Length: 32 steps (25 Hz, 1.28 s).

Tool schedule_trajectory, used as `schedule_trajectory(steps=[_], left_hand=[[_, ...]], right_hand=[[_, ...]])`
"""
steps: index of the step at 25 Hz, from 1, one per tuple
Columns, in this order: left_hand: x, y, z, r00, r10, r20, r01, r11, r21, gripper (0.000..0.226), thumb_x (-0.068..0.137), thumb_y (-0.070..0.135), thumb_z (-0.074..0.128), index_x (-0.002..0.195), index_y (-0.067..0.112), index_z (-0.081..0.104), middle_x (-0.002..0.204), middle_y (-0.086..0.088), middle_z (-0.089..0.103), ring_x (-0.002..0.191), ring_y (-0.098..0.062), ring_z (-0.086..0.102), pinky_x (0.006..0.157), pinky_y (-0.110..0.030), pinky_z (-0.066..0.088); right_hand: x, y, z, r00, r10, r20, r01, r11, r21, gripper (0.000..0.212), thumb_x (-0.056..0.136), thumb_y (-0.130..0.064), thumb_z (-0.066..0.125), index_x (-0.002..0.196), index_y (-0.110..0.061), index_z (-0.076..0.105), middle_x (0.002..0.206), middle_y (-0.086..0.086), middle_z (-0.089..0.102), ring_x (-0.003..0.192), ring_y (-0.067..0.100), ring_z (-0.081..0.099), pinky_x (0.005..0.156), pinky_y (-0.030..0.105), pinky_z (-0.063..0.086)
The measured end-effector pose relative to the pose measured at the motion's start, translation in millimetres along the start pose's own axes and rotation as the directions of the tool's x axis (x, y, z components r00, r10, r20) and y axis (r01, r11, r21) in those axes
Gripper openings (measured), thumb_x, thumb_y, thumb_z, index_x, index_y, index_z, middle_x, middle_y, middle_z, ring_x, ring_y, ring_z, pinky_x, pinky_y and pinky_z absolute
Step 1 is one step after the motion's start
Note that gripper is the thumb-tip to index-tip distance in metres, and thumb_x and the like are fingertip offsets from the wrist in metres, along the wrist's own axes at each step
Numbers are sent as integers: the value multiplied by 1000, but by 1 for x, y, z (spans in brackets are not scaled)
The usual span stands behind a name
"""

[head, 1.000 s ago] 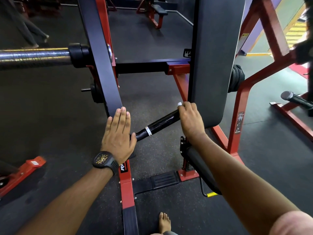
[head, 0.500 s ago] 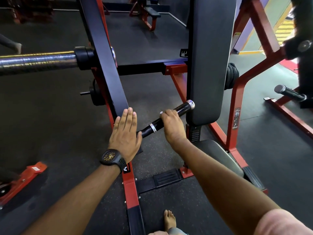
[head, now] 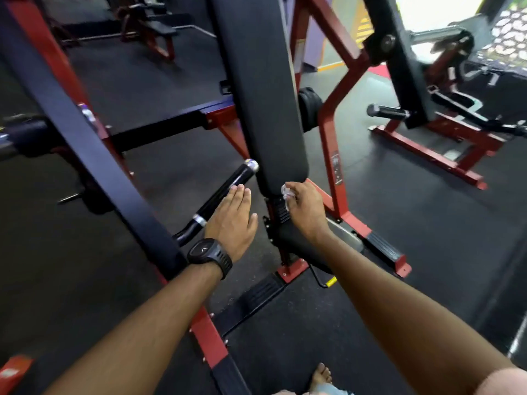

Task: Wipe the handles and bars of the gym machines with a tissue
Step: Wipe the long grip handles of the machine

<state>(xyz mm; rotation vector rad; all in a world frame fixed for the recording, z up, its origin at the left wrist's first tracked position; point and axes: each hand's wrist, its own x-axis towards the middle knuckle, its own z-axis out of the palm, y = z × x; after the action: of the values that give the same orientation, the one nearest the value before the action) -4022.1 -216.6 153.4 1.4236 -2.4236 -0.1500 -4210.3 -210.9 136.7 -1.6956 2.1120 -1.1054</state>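
Dark rubber gym flooring [head: 176,172] surrounds a red-framed machine [head: 327,143]. Right hand [head: 306,213] pinches the crumpled tissue [head: 286,194] at the back pad [head: 256,95]'s lower end; the black handle [head: 235,181] lies at its nine o'clock, running seven-to-one, nearer the flat, straight-fingered left hand [head: 232,220].

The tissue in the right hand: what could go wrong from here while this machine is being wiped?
1. The tissue is a small crumpled wad pinched in the right hand. It may tear or slip out, and then bare fingers would rub the machine instead.
2. The bare foot stands near the red base frame. A careless step forward could stub a toe on the steel.
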Motion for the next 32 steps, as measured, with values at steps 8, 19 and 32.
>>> schedule_trajectory(steps=[8, 19, 32], left_hand=[[134, 204, 73, 903, 425, 57, -423, 905, -43, 60, 100, 26, 46, 152, 2, 28, 157, -13, 33, 148, -23, 25, 121, -30, 11], [286, 490, 197, 689, 717, 109, -693, 695, -191, 55, 102, 31, 42, 153, 12, 30, 158, -3, 33, 148, -13, 23, 118, -22, 11], [572, 786, 343, 627, 760, 171, -728, 650, -216, 51, 103, 37, 39, 150, 19, 37, 153, 1, 41, 144, -11, 32, 113, -27, 26]], right_hand=[[47, 164, -167, 947, 267, -179, -248, 961, 122, 11, 91, -11, 65, 94, -13, 75, 90, 5, 73, 83, 19, 68, 86, 37, 53], [75, 381, -386, 734, 513, -444, -449, 858, 249, 14, 94, -9, 62, 86, -11, 74, 73, 1, 73, 60, -8, 59, 64, 6, 42], [271, 677, -573, 553, 711, -434, -590, 702, 398, 16, 85, -3, 61, 88, -13, 73, 71, -4, 74, 67, 4, 71, 63, 14, 52]])
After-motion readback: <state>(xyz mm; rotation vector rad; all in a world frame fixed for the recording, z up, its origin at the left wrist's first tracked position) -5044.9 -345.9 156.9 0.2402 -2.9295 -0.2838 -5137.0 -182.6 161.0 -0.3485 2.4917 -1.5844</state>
